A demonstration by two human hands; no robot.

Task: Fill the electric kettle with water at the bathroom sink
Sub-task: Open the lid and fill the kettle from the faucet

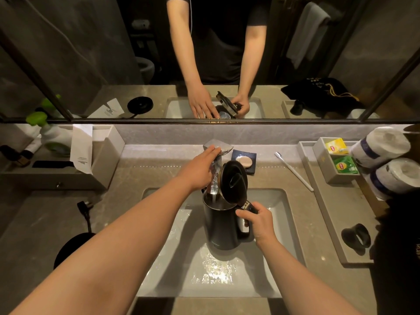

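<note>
A dark electric kettle (221,226) stands upright inside the white sink basin (276,242), its lid (234,181) hinged open. A stream of water (213,196) runs from the chrome tap spout (214,176) into the kettle's mouth. My left hand (200,169) rests on the flat tap handle (221,145), fingers laid over it. My right hand (259,221) grips the kettle's handle at the right side. Water glistens on the basin floor in front of the kettle.
The kettle's black base (68,248) and plug (85,206) lie on the counter at left. A grey organiser (102,164) holds bottles and paper. A soap dish (245,161), toothbrush (294,170), tea bags (341,158), paper rolls (384,146) and a black ring (355,237) sit right. A mirror stands behind.
</note>
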